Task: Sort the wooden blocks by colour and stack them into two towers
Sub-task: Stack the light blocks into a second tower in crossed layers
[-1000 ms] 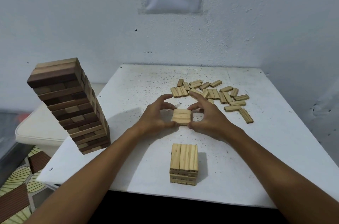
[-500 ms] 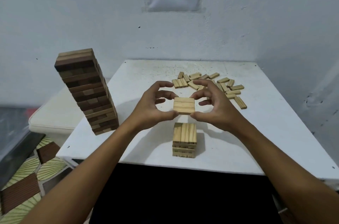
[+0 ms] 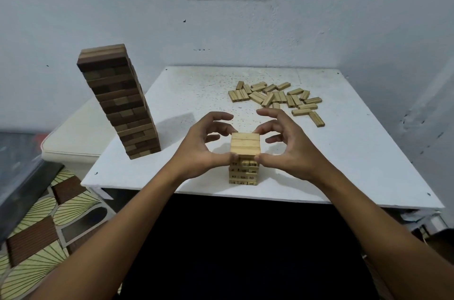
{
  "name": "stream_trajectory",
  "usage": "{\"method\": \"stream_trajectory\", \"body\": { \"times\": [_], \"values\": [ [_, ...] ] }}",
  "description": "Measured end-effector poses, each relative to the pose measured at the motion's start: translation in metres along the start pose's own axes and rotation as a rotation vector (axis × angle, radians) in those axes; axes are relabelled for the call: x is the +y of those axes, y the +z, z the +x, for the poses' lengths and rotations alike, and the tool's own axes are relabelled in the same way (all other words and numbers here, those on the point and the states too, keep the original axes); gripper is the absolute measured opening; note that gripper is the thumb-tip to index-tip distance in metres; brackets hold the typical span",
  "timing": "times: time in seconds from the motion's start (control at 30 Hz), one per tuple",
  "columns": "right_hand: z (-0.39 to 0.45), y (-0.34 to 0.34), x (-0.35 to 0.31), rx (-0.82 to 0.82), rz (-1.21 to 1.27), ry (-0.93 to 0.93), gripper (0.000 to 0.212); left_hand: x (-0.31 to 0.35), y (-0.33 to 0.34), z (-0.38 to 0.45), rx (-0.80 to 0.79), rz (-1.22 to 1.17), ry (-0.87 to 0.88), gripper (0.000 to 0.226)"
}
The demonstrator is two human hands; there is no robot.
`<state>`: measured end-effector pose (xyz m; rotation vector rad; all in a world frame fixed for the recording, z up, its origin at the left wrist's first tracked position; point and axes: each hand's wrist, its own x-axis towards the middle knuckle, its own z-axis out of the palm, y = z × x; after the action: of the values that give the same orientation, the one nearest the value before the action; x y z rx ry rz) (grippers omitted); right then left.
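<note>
dark tower (image 3: 120, 100) stands finished at left of table (image 3: 368, 164). left hand (image 3: 201, 145) and right hand (image 3: 287, 147) have just carried the layer (image 3: 245, 143) from the loose blocks (image 3: 277, 98) onto the light tower (image 3: 244, 172). thumbs pinch the layer's near corners, other fingers curled wide apart.

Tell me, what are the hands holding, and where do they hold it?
Both hands, left hand and right hand, pinch the top layer of light blocks by its opposite side edges, right on top of the short light tower.
</note>
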<state>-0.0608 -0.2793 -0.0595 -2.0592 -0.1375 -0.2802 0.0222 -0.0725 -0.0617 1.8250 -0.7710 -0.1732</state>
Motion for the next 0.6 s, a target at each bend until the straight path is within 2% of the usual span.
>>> {"method": "stream_trajectory", "body": {
  "times": [0.6],
  "values": [
    [-0.0034, 0.0030, 0.0064, -0.007, -0.031, 0.018, 0.079, -0.0061, 0.0028, -0.0035, -0.020, 0.038, -0.008, 0.066]
  ]
}}
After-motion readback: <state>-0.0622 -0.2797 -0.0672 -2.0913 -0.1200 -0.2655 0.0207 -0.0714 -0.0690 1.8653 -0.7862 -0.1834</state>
